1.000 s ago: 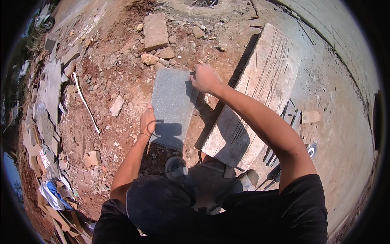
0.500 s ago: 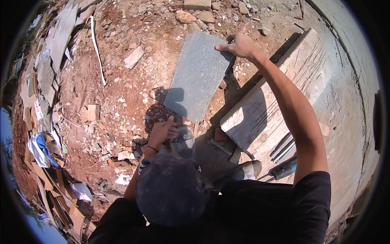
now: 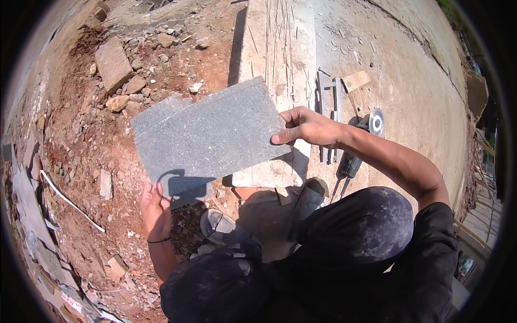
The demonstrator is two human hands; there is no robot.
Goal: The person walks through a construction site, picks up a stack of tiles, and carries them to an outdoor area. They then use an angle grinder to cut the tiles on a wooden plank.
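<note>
A grey rectangular stone tile (image 3: pixel 215 126) hangs tilted in front of me, between my two hands. My right hand (image 3: pixel 307 128) is closed on its right edge, thumb on top and the other fingers partly hidden behind. At the lower left corner, my left hand (image 3: pixel 155 211) is closed on the tile, thumb up, with its other fingers mostly out of sight. Part of a second grey tile (image 3: pixel 156 114) shows beyond the upper left edge, lower than the held one. A shadow falls across the tile's lower edge.
Under the tile's right end lies a thick scored slab (image 3: pixel 280 48). An angle grinder (image 3: pixel 353 161) with a round disc rests right of it, beside metal bars (image 3: pixel 327 102) and a wood piece (image 3: pixel 356 81). A brick-like block (image 3: pixel 114 64) and rubble lie at the upper left.
The tile has come up off the ground and turned, now nearer to me. My left hand has moved onto its corner; my right hand still grips its edge. The view has swung right.
</note>
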